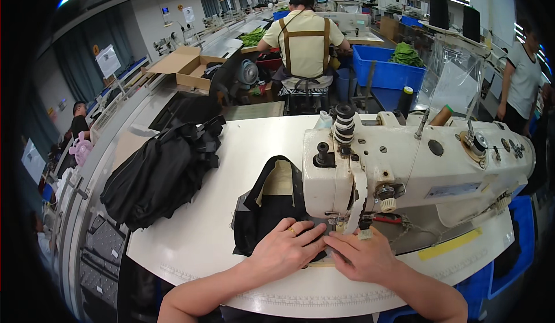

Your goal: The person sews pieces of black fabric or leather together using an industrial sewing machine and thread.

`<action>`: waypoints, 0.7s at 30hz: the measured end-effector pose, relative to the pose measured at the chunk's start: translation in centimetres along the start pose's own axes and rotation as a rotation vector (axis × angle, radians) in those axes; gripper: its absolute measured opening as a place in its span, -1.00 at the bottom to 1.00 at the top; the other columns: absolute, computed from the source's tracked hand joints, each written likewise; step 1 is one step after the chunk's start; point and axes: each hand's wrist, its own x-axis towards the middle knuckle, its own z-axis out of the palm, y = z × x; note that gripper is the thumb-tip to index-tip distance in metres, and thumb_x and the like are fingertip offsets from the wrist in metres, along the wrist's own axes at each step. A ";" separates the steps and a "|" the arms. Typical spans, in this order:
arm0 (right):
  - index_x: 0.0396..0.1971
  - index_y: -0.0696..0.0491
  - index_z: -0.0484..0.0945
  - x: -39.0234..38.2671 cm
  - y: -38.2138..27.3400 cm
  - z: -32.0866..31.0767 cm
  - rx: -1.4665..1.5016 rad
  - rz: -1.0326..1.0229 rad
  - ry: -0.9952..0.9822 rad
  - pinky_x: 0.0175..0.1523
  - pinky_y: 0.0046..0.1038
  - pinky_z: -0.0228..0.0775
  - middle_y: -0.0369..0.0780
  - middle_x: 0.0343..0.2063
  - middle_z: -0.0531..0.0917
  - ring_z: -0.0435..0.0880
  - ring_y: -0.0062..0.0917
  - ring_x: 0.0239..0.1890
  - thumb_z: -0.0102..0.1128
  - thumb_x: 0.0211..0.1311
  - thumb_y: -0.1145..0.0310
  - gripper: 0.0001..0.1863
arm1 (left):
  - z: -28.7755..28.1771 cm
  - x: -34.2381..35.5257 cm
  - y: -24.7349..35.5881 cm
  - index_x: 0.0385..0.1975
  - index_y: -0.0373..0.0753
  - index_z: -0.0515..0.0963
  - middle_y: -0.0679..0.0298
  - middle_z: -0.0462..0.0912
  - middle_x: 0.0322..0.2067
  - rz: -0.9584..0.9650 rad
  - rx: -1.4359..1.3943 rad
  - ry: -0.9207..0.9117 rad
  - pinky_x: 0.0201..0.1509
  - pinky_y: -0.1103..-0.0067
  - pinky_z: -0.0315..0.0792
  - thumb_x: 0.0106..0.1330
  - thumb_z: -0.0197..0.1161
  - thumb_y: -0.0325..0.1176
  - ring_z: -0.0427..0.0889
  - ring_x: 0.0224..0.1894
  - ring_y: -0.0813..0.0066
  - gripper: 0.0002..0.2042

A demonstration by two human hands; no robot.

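A black fabric piece with a pale cream lining panel lies on the white table, its right part under the head of a white sewing machine. My left hand, a ring on one finger, lies on the near part of the fabric with its fingers stretched toward the needle area. My right hand is just right of it, below the machine head, its bent fingers and thumb closed at the fabric's edge. The fingertips of both hands nearly meet. The needle itself is hard to make out.
A heap of black fabric pieces sits at the table's left. Yellow tape marks the table right of my hand. Blue bins stand lower right. Ahead, a seated person works near a blue crate; another person stands far right.
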 end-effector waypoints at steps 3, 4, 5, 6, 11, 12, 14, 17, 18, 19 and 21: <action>-0.28 0.02 0.67 -0.3 0.4 -0.3 -0.155 0.001 -0.035 -0.32 -0.32 0.44 -0.27 -0.48 0.55 0.54 -0.38 -0.41 0.35 -0.08 0.38 -0.73 | 0.0 0.1 0.2 -0.10 -0.08 0.65 0.43 0.65 -0.07 -0.023 0.054 0.043 0.07 0.48 0.38 0.21 0.33 -0.29 0.58 -0.08 0.48 -0.74; -0.24 0.01 0.67 -0.4 0.7 -0.5 -0.286 0.009 -0.019 -0.33 -0.31 0.43 -0.25 -0.47 0.54 0.53 -0.36 -0.42 0.36 -0.09 0.37 -0.69 | 0.1 0.1 0.2 -0.10 -0.09 0.65 0.43 0.65 -0.10 -0.031 0.044 0.041 0.08 0.47 0.38 0.21 0.33 -0.29 0.58 -0.07 0.48 -0.74; -0.24 0.01 0.67 -0.5 0.9 -0.6 -0.299 0.024 -0.070 -0.33 -0.31 0.43 -0.25 -0.47 0.54 0.53 -0.36 -0.42 0.36 -0.09 0.37 -0.69 | 0.1 0.2 0.3 -0.10 -0.09 0.65 0.43 0.66 -0.14 -0.049 0.031 0.033 0.09 0.47 0.37 0.21 0.33 -0.29 0.58 -0.07 0.48 -0.75; -0.19 -0.01 0.67 -0.6 1.1 -0.7 -0.263 0.052 -0.030 -0.32 -0.32 0.41 -0.25 -0.48 0.52 0.52 -0.35 -0.41 0.36 -0.10 0.36 -0.64 | 0.1 0.2 0.3 -0.10 -0.09 0.65 0.43 0.66 -0.14 -0.040 0.035 0.042 0.09 0.47 0.37 0.21 0.33 -0.29 0.58 -0.07 0.48 -0.75; -0.15 -0.07 0.69 -0.7 0.8 -0.9 -0.232 -0.039 -0.126 -0.27 -0.37 0.38 -0.24 -0.51 0.48 0.51 -0.33 -0.35 0.32 -0.11 0.38 -0.61 | 0.1 0.1 0.2 -0.09 -0.09 0.64 0.44 0.66 -0.15 -0.033 0.043 0.061 0.12 0.46 0.37 0.22 0.32 -0.29 0.58 -0.07 0.47 -0.74; -0.15 -0.09 0.69 -0.7 0.8 -0.8 -0.214 -0.015 -0.150 -0.24 -0.37 0.38 -0.24 -0.51 0.47 0.52 -0.33 -0.33 0.30 -0.10 0.39 -0.61 | 0.1 0.0 0.2 -0.09 -0.09 0.64 0.44 0.66 -0.15 -0.035 0.044 0.062 0.12 0.46 0.37 0.22 0.32 -0.29 0.58 -0.07 0.47 -0.74; -0.15 -0.11 0.69 -0.7 0.8 -0.8 -0.196 0.008 -0.173 -0.22 -0.37 0.37 -0.24 -0.52 0.47 0.52 -0.34 -0.30 0.28 -0.10 0.41 -0.61 | 0.1 -0.1 0.1 0.04 -0.23 0.55 0.25 0.57 0.11 -0.031 0.011 -0.063 0.21 0.41 0.30 0.12 0.27 -0.34 0.50 0.13 0.30 -0.57; -0.03 -0.20 0.68 -0.8 1.0 -0.6 -0.193 0.013 -0.147 -0.21 -0.27 0.41 -0.33 -0.48 0.65 0.50 -0.35 -0.44 0.31 -0.10 0.39 -0.51 | 0.1 -0.2 -0.1 0.08 -0.22 0.53 0.26 0.56 0.13 -0.014 0.011 -0.071 0.22 0.40 0.29 0.09 0.29 -0.32 0.49 0.14 0.30 -0.52; -0.04 -0.20 0.68 -0.8 1.0 -0.5 -0.207 0.019 -0.147 -0.19 -0.28 0.41 -0.33 -0.44 0.66 0.50 -0.35 -0.42 0.32 -0.11 0.39 -0.51 | 0.1 -0.2 -0.2 0.08 -0.22 0.53 0.26 0.56 0.13 -0.006 0.016 -0.071 0.22 0.40 0.29 0.09 0.29 -0.32 0.49 0.14 0.30 -0.52; -0.05 -0.20 0.68 -0.8 1.0 -0.4 -0.220 0.024 -0.146 -0.17 -0.29 0.41 -0.32 -0.39 0.68 0.51 -0.34 -0.40 0.32 -0.11 0.38 -0.51 | 0.1 -0.1 -0.4 0.10 -0.22 0.52 0.27 0.55 0.14 0.007 0.030 -0.069 0.23 0.39 0.29 0.07 0.30 -0.31 0.49 0.14 0.30 -0.49; -0.09 -0.14 0.69 -0.9 0.9 -0.3 -0.200 0.021 -0.119 -0.20 -0.31 0.37 -0.29 -0.41 0.59 0.49 -0.36 -0.37 0.27 -0.11 0.40 -0.55 | 0.1 0.1 -0.7 0.11 -0.22 0.51 0.28 0.55 0.14 0.022 0.048 -0.072 0.23 0.39 0.29 0.05 0.31 -0.29 0.49 0.14 0.30 -0.47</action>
